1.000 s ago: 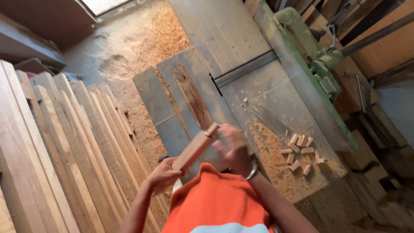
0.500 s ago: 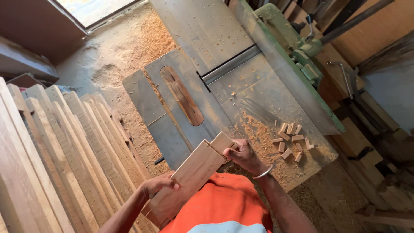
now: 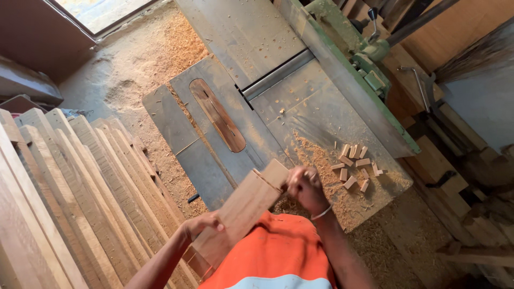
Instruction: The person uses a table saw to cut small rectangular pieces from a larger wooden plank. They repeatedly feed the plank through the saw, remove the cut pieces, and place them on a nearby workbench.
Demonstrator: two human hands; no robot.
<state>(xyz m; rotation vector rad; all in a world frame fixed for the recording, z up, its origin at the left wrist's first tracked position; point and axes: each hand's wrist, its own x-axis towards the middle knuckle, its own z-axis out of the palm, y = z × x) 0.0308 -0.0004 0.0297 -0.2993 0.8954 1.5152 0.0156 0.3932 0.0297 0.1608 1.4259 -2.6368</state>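
the wooden board (image 3: pixel 243 211) was held slanting above the near edge of the saw table (image 3: pixel 321 118), its far end already bearing a cut line or notch. the left hand (image 3: pixel 206 223) was curled around the board's lower edge near its middle, fingers wrapped under it. the right hand (image 3: pixel 305 187) was closed at the board's far corner, fingers pinching that notched end. a heap of small offcut blocks (image 3: pixel 354 166) lay in sawdust near the table's right edge, so some cutting looked done; the long planks (image 3: pixel 69 198) leaning at the left seemed uncut. compared with half a second earlier, the board had turned flatter toward the camera and the right hand had shifted onto the corner.
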